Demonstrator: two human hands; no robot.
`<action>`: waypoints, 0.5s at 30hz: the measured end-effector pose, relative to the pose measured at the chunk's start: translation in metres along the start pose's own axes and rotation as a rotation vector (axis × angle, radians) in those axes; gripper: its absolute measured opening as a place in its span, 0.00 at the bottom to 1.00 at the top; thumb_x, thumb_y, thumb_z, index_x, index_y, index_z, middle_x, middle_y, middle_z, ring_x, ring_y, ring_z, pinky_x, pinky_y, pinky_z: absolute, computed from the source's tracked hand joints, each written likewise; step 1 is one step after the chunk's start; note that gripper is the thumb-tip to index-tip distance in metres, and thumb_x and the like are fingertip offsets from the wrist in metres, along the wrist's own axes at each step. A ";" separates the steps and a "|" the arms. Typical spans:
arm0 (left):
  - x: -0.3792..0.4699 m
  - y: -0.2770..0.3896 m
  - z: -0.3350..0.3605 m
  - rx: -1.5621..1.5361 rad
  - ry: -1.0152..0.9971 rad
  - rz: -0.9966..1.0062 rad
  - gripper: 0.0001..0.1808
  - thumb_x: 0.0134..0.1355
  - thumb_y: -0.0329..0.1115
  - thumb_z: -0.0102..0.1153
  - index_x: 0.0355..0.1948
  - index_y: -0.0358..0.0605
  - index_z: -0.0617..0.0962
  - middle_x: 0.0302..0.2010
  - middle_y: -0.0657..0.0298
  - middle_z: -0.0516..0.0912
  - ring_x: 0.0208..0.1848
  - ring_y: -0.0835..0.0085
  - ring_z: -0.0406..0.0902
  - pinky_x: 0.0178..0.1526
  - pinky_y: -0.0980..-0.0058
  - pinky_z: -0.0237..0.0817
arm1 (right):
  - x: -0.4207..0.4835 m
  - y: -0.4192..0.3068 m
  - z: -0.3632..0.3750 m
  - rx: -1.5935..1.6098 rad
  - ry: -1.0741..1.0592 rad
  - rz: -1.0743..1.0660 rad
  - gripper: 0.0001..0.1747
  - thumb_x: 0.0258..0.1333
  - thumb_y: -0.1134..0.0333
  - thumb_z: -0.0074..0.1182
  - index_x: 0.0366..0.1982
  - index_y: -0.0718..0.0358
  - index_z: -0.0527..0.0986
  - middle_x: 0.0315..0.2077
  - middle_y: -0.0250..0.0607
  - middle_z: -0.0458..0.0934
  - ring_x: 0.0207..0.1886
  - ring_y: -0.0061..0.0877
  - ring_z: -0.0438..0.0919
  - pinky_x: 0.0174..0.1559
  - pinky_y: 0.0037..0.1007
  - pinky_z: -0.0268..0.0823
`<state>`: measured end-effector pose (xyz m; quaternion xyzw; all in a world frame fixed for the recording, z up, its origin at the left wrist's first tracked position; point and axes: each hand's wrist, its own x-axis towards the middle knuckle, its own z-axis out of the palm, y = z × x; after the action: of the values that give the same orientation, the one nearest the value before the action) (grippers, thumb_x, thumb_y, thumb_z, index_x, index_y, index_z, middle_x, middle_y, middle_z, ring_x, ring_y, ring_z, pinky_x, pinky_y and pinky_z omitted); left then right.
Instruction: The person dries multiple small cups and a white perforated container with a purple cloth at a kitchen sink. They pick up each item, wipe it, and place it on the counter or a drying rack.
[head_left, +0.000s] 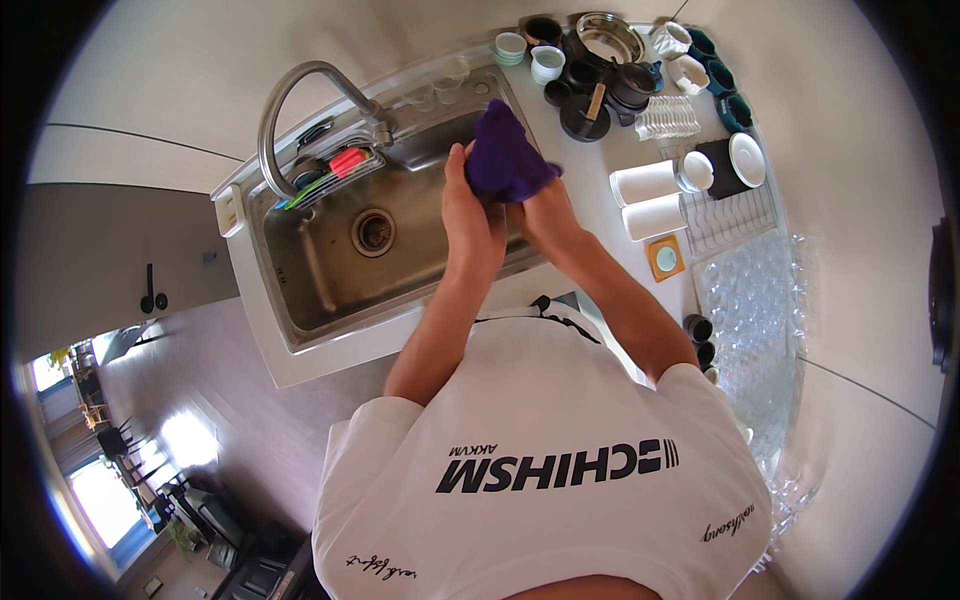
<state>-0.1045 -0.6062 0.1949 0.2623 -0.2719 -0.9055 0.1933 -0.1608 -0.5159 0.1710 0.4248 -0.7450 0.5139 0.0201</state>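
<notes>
Over the right part of the stainless steel sink (330, 277), my two hands are close together at a bunched purple cloth (506, 157). My left hand (472, 210) is at the cloth's left and lower side, with its thumb up. My right hand (551, 210) is partly covered by the cloth, and its fingers are hidden. Whether something lies inside the cloth cannot be seen. The curved metal faucet (271, 112) stands at the sink's back edge, left of my hands.
A wire rack with a red sponge (348, 162) hangs inside the sink. Clear glasses (448, 90) stand behind it. On the counter at right are black pots (630, 86), white cups (547, 64), stacked white dishes (645, 182), a wire dish rack (731, 221) and many clear glasses (750, 300).
</notes>
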 end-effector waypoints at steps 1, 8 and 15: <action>-0.001 0.000 0.004 0.001 0.016 0.053 0.26 0.74 0.50 0.41 0.58 0.39 0.74 0.55 0.63 0.78 0.57 0.70 0.74 0.61 0.73 0.63 | 0.001 -0.002 0.003 0.049 0.042 -0.003 0.33 0.45 0.86 0.49 0.58 0.62 0.72 0.51 0.52 0.78 0.53 0.47 0.78 0.54 0.36 0.70; -0.009 0.008 0.013 0.037 -0.029 0.163 0.26 0.74 0.47 0.39 0.62 0.37 0.70 0.60 0.58 0.74 0.59 0.70 0.73 0.65 0.72 0.61 | 0.001 -0.007 0.016 0.332 0.153 0.113 0.37 0.45 0.87 0.42 0.62 0.65 0.69 0.59 0.48 0.75 0.64 0.34 0.72 0.63 0.30 0.62; -0.002 0.009 0.002 -0.066 -0.053 0.011 0.26 0.74 0.50 0.40 0.61 0.40 0.73 0.56 0.63 0.78 0.56 0.75 0.74 0.59 0.74 0.65 | 0.001 -0.007 0.016 0.229 0.183 0.035 0.38 0.47 0.90 0.40 0.63 0.65 0.68 0.60 0.46 0.74 0.61 0.30 0.74 0.60 0.27 0.64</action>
<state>-0.1025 -0.6117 0.2026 0.2304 -0.2484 -0.9194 0.1995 -0.1507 -0.5298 0.1696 0.3627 -0.6837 0.6326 0.0306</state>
